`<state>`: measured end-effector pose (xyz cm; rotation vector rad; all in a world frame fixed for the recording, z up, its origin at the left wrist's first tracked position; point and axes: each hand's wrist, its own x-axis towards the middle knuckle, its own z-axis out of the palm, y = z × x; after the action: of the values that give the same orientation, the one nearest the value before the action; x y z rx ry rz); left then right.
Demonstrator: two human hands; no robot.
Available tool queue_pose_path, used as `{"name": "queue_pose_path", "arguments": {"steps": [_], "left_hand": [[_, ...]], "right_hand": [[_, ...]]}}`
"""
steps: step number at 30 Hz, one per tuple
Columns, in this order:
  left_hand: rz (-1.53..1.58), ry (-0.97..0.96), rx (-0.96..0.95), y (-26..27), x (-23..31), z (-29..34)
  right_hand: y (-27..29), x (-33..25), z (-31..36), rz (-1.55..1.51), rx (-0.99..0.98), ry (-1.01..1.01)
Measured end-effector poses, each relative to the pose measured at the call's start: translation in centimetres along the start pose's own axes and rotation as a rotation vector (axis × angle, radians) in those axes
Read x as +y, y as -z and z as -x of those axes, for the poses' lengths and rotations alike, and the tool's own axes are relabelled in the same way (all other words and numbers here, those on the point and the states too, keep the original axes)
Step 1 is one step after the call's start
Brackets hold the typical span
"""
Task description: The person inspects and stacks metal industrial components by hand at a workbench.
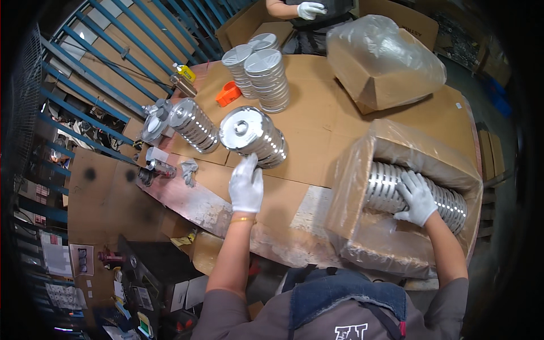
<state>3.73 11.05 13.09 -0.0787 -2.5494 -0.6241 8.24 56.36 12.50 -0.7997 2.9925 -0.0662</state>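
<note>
My left hand [246,187], in a white glove, reaches the near side of a stack of shiny round metal lids [243,129] on the table. Its fingers are stretched out and touch the stack's lower edge without wrapping round it. My right hand [416,198], also gloved, lies with fingers spread on a long row of similar metal discs [382,187]. That row lies on its side inside a cardboard box [362,226] lined with clear plastic. The undersides of the right fingers are hidden.
Another lid stack [194,126] stands to the left, and several silver stacks [267,79] stand farther back. Near them are an orange tape-like ring [228,94] and a yellow bottle [185,72]. A plastic-covered box [385,62] occupies the far right. Across the table, a person's gloved hand [311,10] shows.
</note>
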Motion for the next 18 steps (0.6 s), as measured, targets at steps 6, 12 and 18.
{"name": "queue_pose_path", "arguments": {"steps": [6, 12, 18], "left_hand": [[-0.234, -0.189, 0.058, -0.7, -4.2, -6.5], [-0.036, -0.389, 0.045, 0.0, -6.6, -7.2], [1.128, 0.448, -0.048, 4.0, -1.4, -2.6]], "right_hand": [[0.1, -1.4, -0.3, 0.025, -0.046, -0.120], [3.3, -4.6, -1.7, -0.075, 0.066, -0.324], [3.4, -10.7, -4.1, -1.032, 0.473, -0.546]]}}
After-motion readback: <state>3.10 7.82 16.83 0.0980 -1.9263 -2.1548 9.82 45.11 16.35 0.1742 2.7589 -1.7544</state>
